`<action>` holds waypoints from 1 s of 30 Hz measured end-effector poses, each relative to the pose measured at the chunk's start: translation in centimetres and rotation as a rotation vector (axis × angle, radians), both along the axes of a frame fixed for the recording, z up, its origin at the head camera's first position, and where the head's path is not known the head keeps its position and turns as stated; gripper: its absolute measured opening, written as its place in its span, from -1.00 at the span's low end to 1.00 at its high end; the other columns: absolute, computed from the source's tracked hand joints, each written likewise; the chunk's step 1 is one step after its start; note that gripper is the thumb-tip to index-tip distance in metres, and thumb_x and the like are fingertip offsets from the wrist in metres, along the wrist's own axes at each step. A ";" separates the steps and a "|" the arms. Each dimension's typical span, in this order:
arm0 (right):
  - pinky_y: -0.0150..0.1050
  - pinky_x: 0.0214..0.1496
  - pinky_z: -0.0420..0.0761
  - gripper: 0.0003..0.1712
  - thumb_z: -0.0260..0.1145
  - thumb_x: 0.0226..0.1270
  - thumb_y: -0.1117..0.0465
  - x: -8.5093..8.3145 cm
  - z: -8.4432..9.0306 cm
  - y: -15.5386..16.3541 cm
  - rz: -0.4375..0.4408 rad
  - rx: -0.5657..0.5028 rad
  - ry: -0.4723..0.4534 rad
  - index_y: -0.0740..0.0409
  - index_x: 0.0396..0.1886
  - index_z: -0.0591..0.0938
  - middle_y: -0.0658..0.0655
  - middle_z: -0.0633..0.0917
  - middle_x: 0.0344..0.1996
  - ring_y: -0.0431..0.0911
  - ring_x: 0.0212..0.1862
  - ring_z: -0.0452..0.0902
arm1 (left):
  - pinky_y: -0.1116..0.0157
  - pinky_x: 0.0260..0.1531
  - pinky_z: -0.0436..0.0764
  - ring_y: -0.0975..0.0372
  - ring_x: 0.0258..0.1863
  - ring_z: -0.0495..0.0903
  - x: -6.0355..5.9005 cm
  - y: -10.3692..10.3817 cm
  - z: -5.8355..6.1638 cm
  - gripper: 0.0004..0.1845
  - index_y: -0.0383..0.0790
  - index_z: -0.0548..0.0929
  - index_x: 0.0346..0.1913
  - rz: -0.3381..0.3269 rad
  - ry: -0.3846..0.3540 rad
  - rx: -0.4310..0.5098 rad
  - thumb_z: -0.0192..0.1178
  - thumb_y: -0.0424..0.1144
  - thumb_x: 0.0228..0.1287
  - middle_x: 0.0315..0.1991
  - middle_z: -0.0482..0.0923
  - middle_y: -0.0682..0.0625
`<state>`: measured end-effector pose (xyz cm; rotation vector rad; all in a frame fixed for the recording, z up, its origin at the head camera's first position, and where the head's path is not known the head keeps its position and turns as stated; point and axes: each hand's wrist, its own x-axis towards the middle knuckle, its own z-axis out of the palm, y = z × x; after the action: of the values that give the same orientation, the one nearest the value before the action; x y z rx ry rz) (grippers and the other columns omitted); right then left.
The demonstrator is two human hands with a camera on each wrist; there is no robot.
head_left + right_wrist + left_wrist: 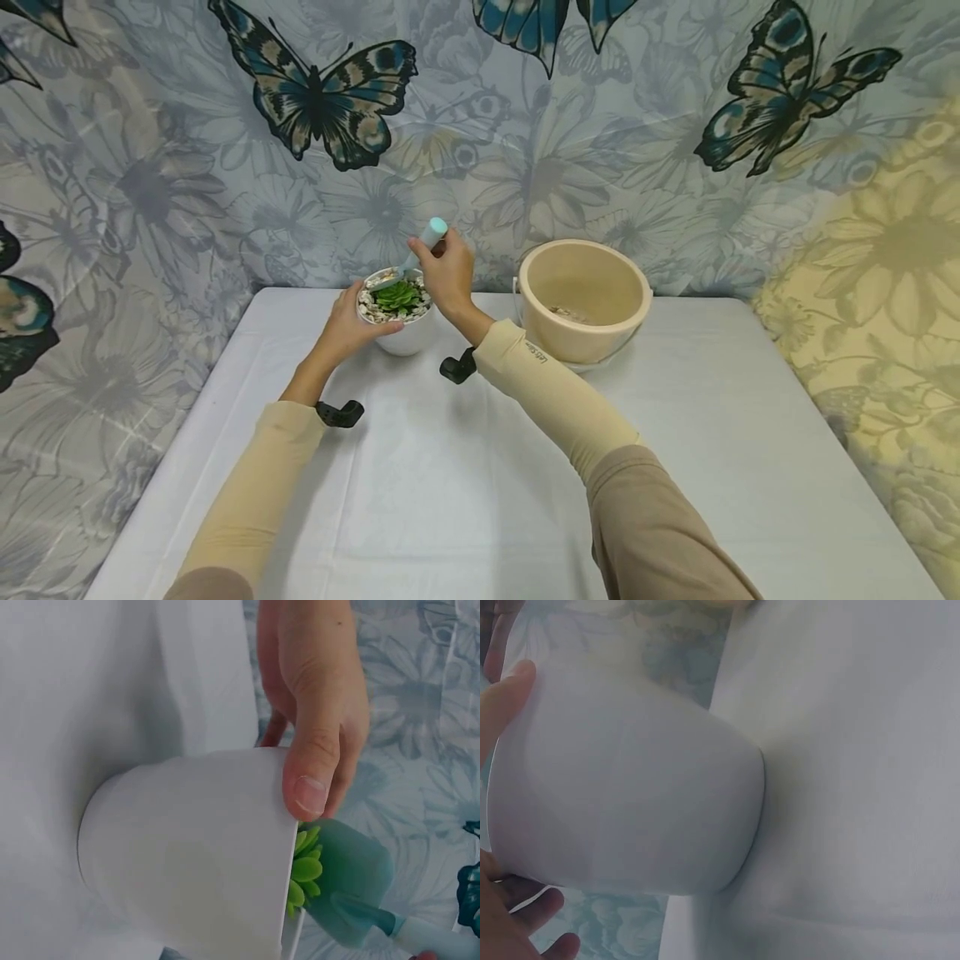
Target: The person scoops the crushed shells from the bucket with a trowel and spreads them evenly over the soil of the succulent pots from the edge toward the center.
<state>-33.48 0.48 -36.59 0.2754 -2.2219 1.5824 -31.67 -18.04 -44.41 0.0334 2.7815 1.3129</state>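
**Entry: two hands at a white plant pot on the counter**

We logged a white pot (401, 333) standing toward the far side of the counter (480, 483), under a pale cloth. It held a green succulent (398, 296) ringed with pale pebbles (369, 307).

Left hand (352, 325): we found the arm stretched forward in a cream sleeve, the hand wrapped round the pot's left wall, thumb hooked over the rim. The right wrist view showed that thumb pressed on the rim just beside the leaves; the left wrist view showed fingertips against the pot's side.

Right hand (448, 271): we noted the forearm angled in from the right, wrist raised above the pot, fingers closed round the handle of a small teal trowel (420, 248). Its blade pointed down to the pot's far rim, close over the pebbles.

Also recorded: a beige bucket (583, 300) just right of the pot, a few pebbles at its bottom; butterfly-print fabric (330, 100) behind.
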 end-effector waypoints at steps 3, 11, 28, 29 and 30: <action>-0.44 -0.43 0.41 -0.66 0.31 0.37 0.09 0.0 0.0 0.0 0.009 -0.014 -0.004 0.31 -0.12 0.57 0.25 0.68 -0.40 0.00 -0.40 0.58 | -0.27 0.39 0.12 -0.19 0.52 -0.06 0.3 0.3 -0.1 0.31 -0.17 -0.19 0.57 0.029 0.012 -0.015 0.41 0.29 -0.04 0.54 -0.11 -0.29; -0.42 -0.43 0.41 -0.69 0.33 0.36 0.10 -0.2 0.2 0.2 -0.003 -0.024 0.033 0.29 -0.14 0.58 0.25 0.69 -0.42 -0.03 -0.44 0.56 | -0.27 0.39 0.09 -0.20 0.50 -0.06 1.0 1.2 0.4 0.33 -0.23 -0.17 0.56 0.067 0.041 -0.073 0.38 0.35 -0.06 0.51 -0.05 -0.32; -0.36 -0.37 0.53 -0.67 0.36 0.32 0.08 -0.3 0.1 0.1 -0.039 -0.013 0.060 0.28 -0.20 0.59 0.24 0.69 -0.39 0.00 -0.37 0.63 | -0.25 0.41 0.10 -0.19 0.53 -0.14 -0.1 0.3 0.5 0.34 -0.26 -0.26 0.56 -0.011 -0.006 -0.025 0.40 0.27 -0.01 0.55 -0.18 -0.34; -0.37 -0.38 0.52 -0.67 0.36 0.32 0.07 -0.3 0.1 0.1 -0.045 -0.014 0.056 0.28 -0.19 0.59 0.23 0.69 -0.39 0.00 -0.37 0.63 | -0.25 0.41 0.11 -0.19 0.53 -0.13 0.0 0.5 0.5 0.34 -0.26 -0.26 0.56 -0.002 -0.004 -0.025 0.40 0.28 -0.02 0.55 -0.17 -0.34; -0.37 -0.39 0.51 -0.66 0.36 0.32 0.07 -0.2 0.1 0.1 -0.048 -0.018 0.052 0.28 -0.19 0.59 0.24 0.69 -0.40 0.00 -0.39 0.62 | -0.26 0.40 0.12 -0.19 0.53 -0.13 0.0 0.7 0.4 0.35 -0.25 -0.25 0.56 0.006 -0.002 -0.025 0.40 0.29 -0.03 0.54 -0.15 -0.33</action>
<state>-33.73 0.62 -36.45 0.2534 -2.1582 1.5524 -31.62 -17.35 -43.97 0.0225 2.7985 1.2788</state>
